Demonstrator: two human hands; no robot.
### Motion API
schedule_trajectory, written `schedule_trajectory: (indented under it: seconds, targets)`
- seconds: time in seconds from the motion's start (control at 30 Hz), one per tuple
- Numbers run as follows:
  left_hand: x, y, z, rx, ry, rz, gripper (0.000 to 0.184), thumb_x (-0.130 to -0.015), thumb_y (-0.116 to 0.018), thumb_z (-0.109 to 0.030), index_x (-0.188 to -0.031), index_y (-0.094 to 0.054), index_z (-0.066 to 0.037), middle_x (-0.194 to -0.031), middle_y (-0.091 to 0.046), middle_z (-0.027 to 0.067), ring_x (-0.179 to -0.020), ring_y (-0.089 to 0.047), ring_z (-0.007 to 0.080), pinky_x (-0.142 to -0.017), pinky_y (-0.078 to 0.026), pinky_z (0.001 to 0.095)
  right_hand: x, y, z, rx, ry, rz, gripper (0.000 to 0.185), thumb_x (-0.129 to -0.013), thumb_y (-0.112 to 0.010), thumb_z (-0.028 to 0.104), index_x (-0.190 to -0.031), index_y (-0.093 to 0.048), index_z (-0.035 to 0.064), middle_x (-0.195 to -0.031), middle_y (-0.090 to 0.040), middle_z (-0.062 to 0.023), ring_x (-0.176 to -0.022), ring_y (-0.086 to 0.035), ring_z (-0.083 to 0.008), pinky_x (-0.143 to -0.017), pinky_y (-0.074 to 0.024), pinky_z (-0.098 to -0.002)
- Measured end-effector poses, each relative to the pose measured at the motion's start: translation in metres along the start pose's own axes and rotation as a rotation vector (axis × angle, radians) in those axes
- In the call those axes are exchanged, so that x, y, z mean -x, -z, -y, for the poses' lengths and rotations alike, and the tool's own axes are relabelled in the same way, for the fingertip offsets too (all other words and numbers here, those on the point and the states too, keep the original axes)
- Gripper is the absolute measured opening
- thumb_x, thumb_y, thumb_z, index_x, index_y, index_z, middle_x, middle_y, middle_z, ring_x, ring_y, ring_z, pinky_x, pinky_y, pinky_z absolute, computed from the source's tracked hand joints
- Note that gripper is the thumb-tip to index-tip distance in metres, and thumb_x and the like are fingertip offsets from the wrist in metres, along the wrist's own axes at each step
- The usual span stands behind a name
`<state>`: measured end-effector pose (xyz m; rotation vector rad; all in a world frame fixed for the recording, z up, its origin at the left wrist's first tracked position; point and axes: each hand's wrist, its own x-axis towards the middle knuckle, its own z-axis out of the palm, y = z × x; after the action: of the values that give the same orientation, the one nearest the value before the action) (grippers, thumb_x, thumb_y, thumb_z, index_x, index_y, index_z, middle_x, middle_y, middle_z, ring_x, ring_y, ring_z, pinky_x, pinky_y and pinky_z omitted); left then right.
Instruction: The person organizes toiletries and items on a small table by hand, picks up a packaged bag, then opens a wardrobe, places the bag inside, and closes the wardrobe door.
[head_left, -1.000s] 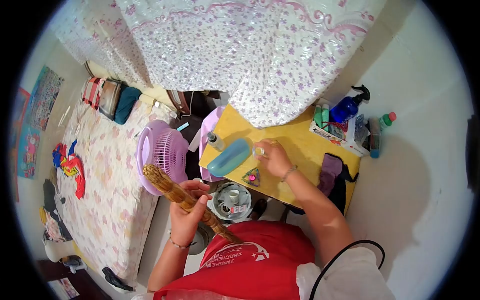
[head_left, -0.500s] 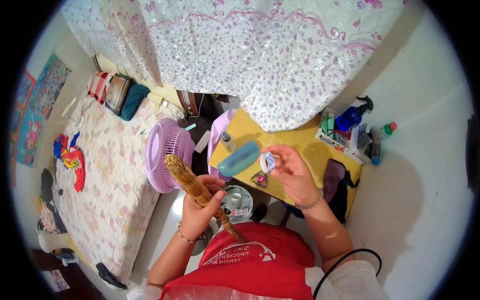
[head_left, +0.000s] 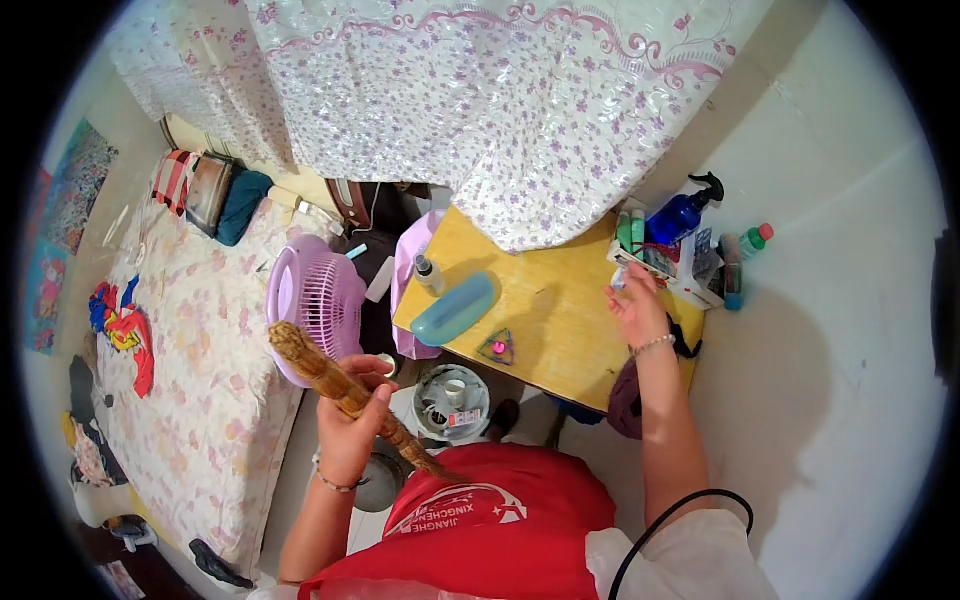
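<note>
My left hand (head_left: pixel 350 430) is wrapped round a thick, knobbly wooden stick (head_left: pixel 325 375). The stick slants from the upper left down to the red apron (head_left: pixel 500 500). Over the right end of the yellow table, my right hand (head_left: pixel 640 312) is beside the white box (head_left: pixel 685 285) of bottles. A small white and blue roll (head_left: pixel 618 280) shows at its fingertips, mostly hidden by them. A blue-green case (head_left: pixel 455 310) lies on the table, with a small triangular item with a pink centre (head_left: pixel 498 347) to its right.
A clear spray bottle (head_left: pixel 428 273) stands at the left of the yellow table (head_left: pixel 550 350). A blue spray bottle (head_left: pixel 685 215) is in the box. Left are a lilac fan (head_left: pixel 315 300) and a bed (head_left: pixel 210 350). Below, a round bin (head_left: pixel 425 385) holds a cup.
My right hand has moved right and up with the white and blue roll, from mid-table to the box. My left hand still grips the stick; the view has shifted slightly.
</note>
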<state>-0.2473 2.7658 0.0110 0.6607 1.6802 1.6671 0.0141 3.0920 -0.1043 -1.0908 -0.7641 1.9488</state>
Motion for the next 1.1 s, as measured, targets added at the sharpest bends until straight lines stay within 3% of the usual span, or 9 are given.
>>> schedule_trajectory:
  seconds: [0.17,0.33,0.47,0.53,0.6,0.73,0.9,1.0,1.1]
  targets:
    - [0.004,0.006,0.006,-0.043,-0.037,-0.005,0.029,-0.085,-0.060,-0.002,-0.112,-0.052,-0.001,-0.105,-0.060,0.0073,-0.090,-0.060,0.0151,-0.080,-0.048,0.0297,-0.057,0.058,0.029,0.055,0.190,-0.370,0.016,-0.090,-0.063,0.018,-0.101,-0.054,0.0090,-0.094,-0.057,-0.0053,-0.084,-0.062,-0.0230,-0.068,-0.0508,-0.0315]
    - [0.004,0.001,0.008,-0.052,-0.002,-0.033,0.030,-0.085,-0.060,-0.003,-0.114,-0.050,-0.002,-0.106,-0.059,0.0077,-0.090,-0.060,0.0149,-0.081,-0.047,0.0296,-0.083,0.075,0.056,0.093,0.268,-0.333,0.041,-0.089,-0.062,0.013,-0.125,-0.051,-0.0010,-0.105,-0.061,-0.0096,-0.092,-0.062,-0.0234,-0.081,-0.0514,-0.0338]
    - [0.000,-0.003,0.010,-0.038,-0.004,-0.032,0.029,-0.085,-0.060,-0.004,-0.113,-0.051,-0.002,-0.106,-0.060,0.0078,-0.090,-0.060,0.0149,-0.080,-0.048,0.0295,-0.086,0.073,0.051,0.212,0.318,-0.356,0.038,-0.088,-0.062,0.011,-0.123,-0.055,0.0003,-0.105,-0.063,-0.0095,-0.091,-0.062,-0.0219,-0.080,-0.0505,-0.0329]
    - [-0.001,-0.005,0.007,-0.069,0.002,-0.037,0.029,-0.085,-0.061,-0.004,-0.113,-0.051,-0.002,-0.105,-0.060,0.0074,-0.089,-0.060,0.0148,-0.079,-0.048,0.0294,-0.078,0.059,0.028,0.902,0.695,-0.510,0.030,-0.086,-0.062,0.009,-0.114,-0.060,0.0015,-0.101,-0.065,-0.0101,-0.087,-0.062,-0.0209,-0.076,-0.0498,-0.0323]
    - [-0.003,-0.008,0.004,-0.073,0.029,-0.033,0.029,-0.084,-0.060,-0.004,-0.112,-0.052,-0.002,-0.104,-0.059,0.0074,-0.089,-0.059,0.0147,-0.081,-0.047,0.0295,-0.082,0.056,-0.013,1.056,0.779,-0.245,0.023,-0.083,-0.063,0.008,-0.105,-0.064,0.0036,-0.097,-0.065,-0.0122,-0.084,-0.062,-0.0213,-0.073,-0.0490,-0.0323]
    - [-0.009,-0.008,0.005,-0.104,-0.008,-0.036,0.028,-0.083,-0.059,-0.004,-0.110,-0.053,-0.003,-0.104,-0.059,0.0079,-0.089,-0.058,0.0146,-0.081,-0.047,0.0292,-0.022,-0.007,-0.080,1.317,0.347,0.215,0.029,-0.081,-0.064,0.013,-0.110,-0.061,0.0071,-0.096,-0.063,-0.0174,-0.090,-0.062,-0.0327,-0.078,-0.0498,-0.0398]
    - [-0.012,-0.003,0.003,-0.133,-0.007,-0.057,0.028,-0.084,-0.060,0.000,-0.110,-0.053,-0.002,-0.103,-0.060,0.0065,-0.089,-0.058,0.0127,-0.079,-0.047,0.0275,-0.004,-0.035,-0.103,1.557,0.609,0.247,0.033,-0.082,-0.064,0.019,-0.113,-0.059,0.0065,-0.106,-0.058,-0.0192,-0.099,-0.058,-0.0360,-0.083,-0.0485,-0.0449]
    - [-0.010,0.000,0.007,-0.123,-0.015,-0.059,0.029,-0.084,-0.061,0.002,-0.111,-0.053,-0.003,-0.103,-0.061,0.0049,-0.088,-0.058,0.0112,-0.077,-0.048,0.0263,-0.015,-0.044,-0.105,1.598,0.531,0.245,0.037,-0.081,-0.067,0.017,-0.114,-0.057,0.0045,-0.098,-0.058,-0.0195,-0.093,-0.059,-0.0357,-0.082,-0.0494,-0.0423]
    - [-0.009,0.004,0.014,-0.096,0.009,-0.076,0.029,-0.084,-0.063,0.000,-0.110,-0.054,-0.003,-0.102,-0.060,0.0043,-0.088,-0.058,0.0106,-0.076,-0.047,0.0257,-0.019,-0.078,-0.096,1.233,0.383,0.261,0.036,-0.083,-0.067,0.017,-0.114,-0.056,0.0022,-0.098,-0.061,-0.0148,-0.090,-0.062,-0.0282,-0.081,-0.0506,-0.0358]
